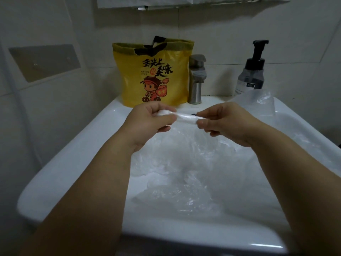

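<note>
Head view: left hand (153, 122) and right hand (227, 124), each grip pinched on one end of a twisted plastic strip (186, 117), taut above the sink (73, 154) basin. Back rim carries yellow bag (153, 74), faucet (196, 78), pump bottle (251, 71); hands just short of them.

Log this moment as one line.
left hand: pinches clear plastic bag | right hand: pinches bag's other end | place: above white sink

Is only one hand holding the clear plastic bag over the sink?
No, the left hand and the right hand each pinch one end of the twisted top of the clear plastic bag above the sink.
</note>
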A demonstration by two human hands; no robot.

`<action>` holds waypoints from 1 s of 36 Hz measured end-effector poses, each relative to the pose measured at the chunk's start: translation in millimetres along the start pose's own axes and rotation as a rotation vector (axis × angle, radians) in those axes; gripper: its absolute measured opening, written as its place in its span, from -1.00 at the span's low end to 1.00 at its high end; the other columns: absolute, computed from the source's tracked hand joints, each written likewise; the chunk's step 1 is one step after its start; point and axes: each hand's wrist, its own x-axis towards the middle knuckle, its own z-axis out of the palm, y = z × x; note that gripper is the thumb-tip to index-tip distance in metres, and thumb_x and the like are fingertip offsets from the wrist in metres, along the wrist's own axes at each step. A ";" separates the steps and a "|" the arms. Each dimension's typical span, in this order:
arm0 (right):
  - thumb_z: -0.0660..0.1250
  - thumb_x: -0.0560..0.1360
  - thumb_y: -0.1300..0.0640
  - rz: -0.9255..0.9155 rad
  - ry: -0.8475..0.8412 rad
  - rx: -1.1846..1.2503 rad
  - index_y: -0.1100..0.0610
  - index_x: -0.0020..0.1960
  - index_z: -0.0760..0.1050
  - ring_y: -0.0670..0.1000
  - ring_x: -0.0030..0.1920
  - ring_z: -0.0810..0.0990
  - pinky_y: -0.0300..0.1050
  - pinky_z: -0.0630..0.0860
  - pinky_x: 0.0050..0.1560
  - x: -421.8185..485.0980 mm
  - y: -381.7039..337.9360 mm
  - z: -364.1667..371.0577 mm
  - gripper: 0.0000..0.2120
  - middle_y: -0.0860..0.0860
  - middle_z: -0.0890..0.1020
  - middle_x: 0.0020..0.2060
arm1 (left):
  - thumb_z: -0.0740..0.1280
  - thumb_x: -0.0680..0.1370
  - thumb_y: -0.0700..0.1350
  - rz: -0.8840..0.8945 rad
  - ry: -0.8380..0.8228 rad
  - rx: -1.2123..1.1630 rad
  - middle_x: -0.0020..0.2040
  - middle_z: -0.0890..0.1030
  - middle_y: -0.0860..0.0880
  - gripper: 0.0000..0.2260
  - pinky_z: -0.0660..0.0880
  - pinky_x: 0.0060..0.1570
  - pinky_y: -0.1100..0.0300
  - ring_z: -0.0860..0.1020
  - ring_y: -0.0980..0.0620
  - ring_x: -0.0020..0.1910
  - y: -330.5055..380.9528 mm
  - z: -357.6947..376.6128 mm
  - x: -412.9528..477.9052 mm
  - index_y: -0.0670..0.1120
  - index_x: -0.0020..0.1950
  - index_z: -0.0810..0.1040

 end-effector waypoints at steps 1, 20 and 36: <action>0.38 0.50 0.20 -0.002 0.003 -0.008 0.13 0.07 0.61 -0.09 -0.27 0.53 -0.34 0.54 -0.26 -0.7 -1.2 0.7 -0.85 0.03 0.63 -0.23 | 0.43 0.48 -0.30 -0.003 0.008 -0.025 -0.13 0.57 0.00 -0.88 0.54 -0.23 0.35 0.57 0.18 -0.26 0.6 -0.2 0.4 -0.08 -0.14 0.63; 0.28 0.56 0.25 -0.036 -0.037 0.287 0.17 -0.07 0.59 -0.29 -0.41 0.54 -0.47 0.41 -0.42 -6.9 -7.6 46.6 -0.89 -0.02 0.61 -0.26 | 0.14 0.40 0.29 -0.149 -0.264 -0.120 0.16 0.64 -0.02 -0.51 0.53 0.20 0.03 0.56 -0.03 0.21 -7.0 29.9 -3.1 0.06 0.14 0.60; 0.37 0.51 0.07 0.027 -0.003 0.073 0.13 -0.18 0.62 0.23 -0.10 0.53 0.07 0.52 0.01 -10.7 -10.8 21.9 -0.84 0.06 0.68 -0.12 | 0.49 0.43 0.06 -0.060 0.356 -0.227 -0.44 0.48 0.07 -0.70 0.44 -0.39 0.36 0.42 0.18 -0.46 -1.5 7.2 4.2 -0.16 -0.18 0.54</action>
